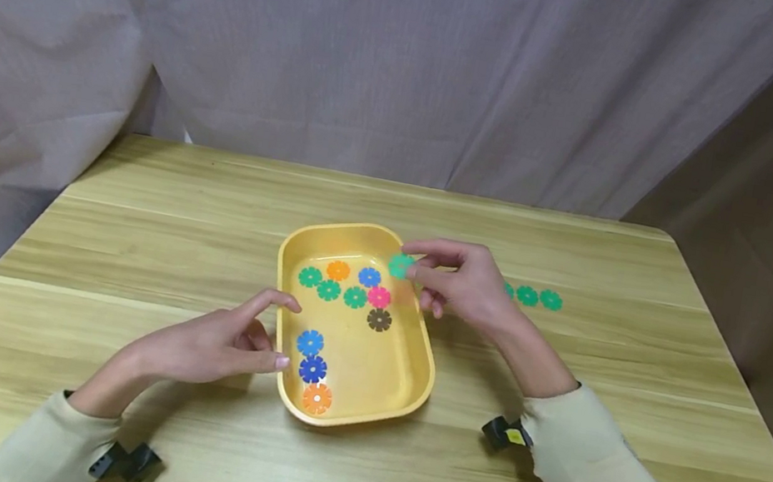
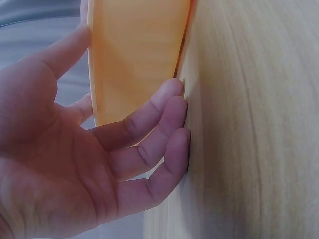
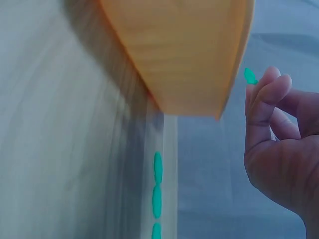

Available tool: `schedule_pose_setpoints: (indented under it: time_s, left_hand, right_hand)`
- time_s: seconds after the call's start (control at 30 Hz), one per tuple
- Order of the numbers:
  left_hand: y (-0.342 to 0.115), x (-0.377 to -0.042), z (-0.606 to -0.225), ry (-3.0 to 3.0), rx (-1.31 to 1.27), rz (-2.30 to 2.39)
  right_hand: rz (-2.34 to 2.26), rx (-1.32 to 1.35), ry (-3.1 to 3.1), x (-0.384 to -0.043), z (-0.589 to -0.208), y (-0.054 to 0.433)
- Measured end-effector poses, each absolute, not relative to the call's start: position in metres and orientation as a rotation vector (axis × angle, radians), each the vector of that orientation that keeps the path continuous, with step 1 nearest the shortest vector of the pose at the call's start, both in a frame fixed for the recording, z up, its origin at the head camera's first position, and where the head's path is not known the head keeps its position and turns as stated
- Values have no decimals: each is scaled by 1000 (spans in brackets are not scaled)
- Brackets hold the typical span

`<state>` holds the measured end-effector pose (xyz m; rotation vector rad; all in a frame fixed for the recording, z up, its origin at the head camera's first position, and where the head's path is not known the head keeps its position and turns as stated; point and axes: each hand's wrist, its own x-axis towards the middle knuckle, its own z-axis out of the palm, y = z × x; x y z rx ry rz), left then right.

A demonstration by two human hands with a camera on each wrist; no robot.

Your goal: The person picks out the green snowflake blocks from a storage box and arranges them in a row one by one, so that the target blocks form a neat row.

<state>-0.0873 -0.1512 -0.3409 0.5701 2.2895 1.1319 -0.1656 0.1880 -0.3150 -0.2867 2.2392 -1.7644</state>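
A yellow plastic tray (image 1: 423,365) stands on the table, holding several notched snowflake discs. My left hand (image 1: 211,344) grips its left side, with the index finger and thumb over the rim. In the left wrist view, the other fingers (image 2: 172,112) bend against the outer wall, low by the tabletop. Above the tray's far right rim, my right hand (image 1: 459,282) pinches a green snowflake disc (image 1: 400,266) between thumb and fingers. The right wrist view shows that green disc (image 3: 250,76) edge-on at the fingertips, higher than the rim.
Inside the tray, blue, dark blue and orange discs (image 1: 317,399) line the near left. Green, orange, blue, pink and brown discs (image 1: 379,320) lie toward its far end. Right of the tray, a row of green discs (image 1: 527,296) lies on the wooden table (image 1: 641,357), partly behind my right hand.
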Motion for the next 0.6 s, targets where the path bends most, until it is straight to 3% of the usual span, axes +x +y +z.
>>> schedule_pose_setpoints:
  time_s: [0.6]
  left_hand:
    - [-154,-86,-342,2283,565,1144]
  right_hand:
    - [-1837,-163,2315,-164,-334,242]
